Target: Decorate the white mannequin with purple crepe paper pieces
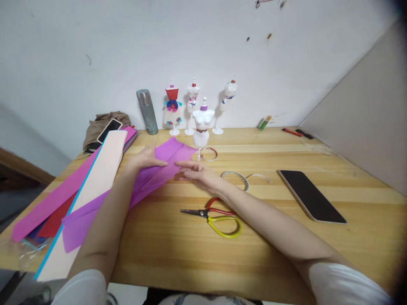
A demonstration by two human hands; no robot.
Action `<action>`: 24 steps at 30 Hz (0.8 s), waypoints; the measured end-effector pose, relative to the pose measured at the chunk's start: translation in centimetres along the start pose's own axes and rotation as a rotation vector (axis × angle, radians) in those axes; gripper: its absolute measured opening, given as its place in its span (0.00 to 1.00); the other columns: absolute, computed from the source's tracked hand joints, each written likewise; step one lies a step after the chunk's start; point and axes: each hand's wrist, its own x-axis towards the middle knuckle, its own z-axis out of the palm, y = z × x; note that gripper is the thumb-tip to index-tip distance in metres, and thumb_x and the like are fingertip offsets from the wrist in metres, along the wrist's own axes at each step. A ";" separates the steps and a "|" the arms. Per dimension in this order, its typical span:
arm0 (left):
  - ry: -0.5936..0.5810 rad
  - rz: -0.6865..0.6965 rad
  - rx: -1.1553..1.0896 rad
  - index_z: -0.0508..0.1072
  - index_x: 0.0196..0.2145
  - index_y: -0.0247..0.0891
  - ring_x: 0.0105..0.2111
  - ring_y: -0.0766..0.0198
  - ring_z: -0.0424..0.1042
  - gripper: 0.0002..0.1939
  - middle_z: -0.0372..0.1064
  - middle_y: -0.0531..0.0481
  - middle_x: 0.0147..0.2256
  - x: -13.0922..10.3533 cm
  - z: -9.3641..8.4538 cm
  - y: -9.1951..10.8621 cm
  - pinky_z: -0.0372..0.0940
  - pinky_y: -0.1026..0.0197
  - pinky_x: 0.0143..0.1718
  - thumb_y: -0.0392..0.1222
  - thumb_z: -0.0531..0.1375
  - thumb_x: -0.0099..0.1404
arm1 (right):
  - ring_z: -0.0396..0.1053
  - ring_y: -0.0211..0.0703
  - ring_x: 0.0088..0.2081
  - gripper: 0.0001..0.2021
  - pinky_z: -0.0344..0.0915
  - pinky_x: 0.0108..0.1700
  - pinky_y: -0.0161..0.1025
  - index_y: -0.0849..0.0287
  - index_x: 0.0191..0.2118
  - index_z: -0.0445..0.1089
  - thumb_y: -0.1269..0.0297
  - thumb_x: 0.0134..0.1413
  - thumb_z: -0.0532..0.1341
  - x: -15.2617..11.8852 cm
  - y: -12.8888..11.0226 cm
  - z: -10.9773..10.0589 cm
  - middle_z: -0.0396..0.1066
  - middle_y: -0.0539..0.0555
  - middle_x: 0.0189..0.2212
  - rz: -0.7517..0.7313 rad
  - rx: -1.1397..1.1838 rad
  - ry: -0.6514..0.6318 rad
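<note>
A long sheet of purple crepe paper (144,183) stretches from the lower left to the middle of the table. My left hand (144,159) grips it, thumb on top and the other fingers hidden behind the paper. At the sheet's right edge is my right hand (200,174), index finger stretched out against the paper and the other fingers loosely bent. Just in front of the paper's far end stands a white mini mannequin (202,123) with a purple neck band. Scissors (206,213) with one red and one yellow handle lie below my right hand, blades apart.
Three more mannequins, one in a red top (172,94), stand by the wall beside a flask (148,112). Tape rolls (246,183) lie mid-table, a tablet (311,197) at right. Coloured paper strips (57,190) and a pale sheet (95,178) cover the left; a glue stick (265,123) is behind.
</note>
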 end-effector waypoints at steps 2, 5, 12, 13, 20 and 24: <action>-0.090 -0.001 0.092 0.47 0.71 0.30 0.64 0.43 0.62 0.58 0.56 0.30 0.68 0.1 0.5 0.3 0.60 0.53 0.62 0.60 0.66 0.53 | 0.77 0.40 0.41 0.22 0.69 0.52 0.42 0.58 0.48 0.79 0.67 0.42 0.75 0.0 0.0 0.0 0.81 0.54 0.40 0.001 -0.014 0.003; -0.156 0.000 0.161 0.55 0.68 0.27 0.62 0.43 0.66 0.50 0.61 0.29 0.65 0.4 1.0 0.4 0.62 0.53 0.59 0.53 0.63 0.54 | 0.77 0.41 0.42 0.22 0.70 0.51 0.42 0.58 0.46 0.79 0.67 0.41 0.75 0.2 0.1 0.0 0.81 0.54 0.39 0.003 -0.018 0.009; -0.239 0.053 0.229 0.74 0.49 0.37 0.45 0.50 0.75 0.28 0.77 0.42 0.48 -0.4 0.5 1.5 0.67 0.57 0.44 0.52 0.61 0.52 | 0.78 0.42 0.42 0.20 0.72 0.48 0.40 0.58 0.45 0.79 0.68 0.40 0.75 0.3 0.0 0.0 0.81 0.55 0.37 0.008 -0.009 0.024; -0.242 0.058 0.257 0.76 0.45 0.37 0.41 0.50 0.76 0.24 0.78 0.43 0.44 -0.7 0.5 1.9 0.67 0.57 0.40 0.51 0.61 0.52 | 0.78 0.41 0.41 0.20 0.72 0.47 0.40 0.58 0.45 0.79 0.69 0.40 0.75 0.3 0.0 0.0 0.81 0.55 0.37 0.009 -0.009 0.026; -0.217 0.072 0.311 0.79 0.30 0.37 0.33 0.48 0.76 0.09 0.77 0.41 0.30 -2.2 1.3 4.1 0.66 0.55 0.35 0.43 0.61 0.54 | 0.79 0.41 0.39 0.19 0.73 0.47 0.41 0.60 0.46 0.78 0.68 0.43 0.74 0.2 0.2 -0.3 0.81 0.55 0.35 0.038 -0.017 0.039; -0.183 0.048 0.289 0.79 0.28 0.34 0.38 0.42 0.78 0.04 0.77 0.38 0.31 -1.9 2.6 3.9 0.68 0.52 0.40 0.34 0.65 0.51 | 0.80 0.42 0.38 0.21 0.73 0.48 0.42 0.61 0.47 0.78 0.68 0.43 0.74 0.1 0.0 -0.2 0.82 0.56 0.36 0.059 -0.037 0.037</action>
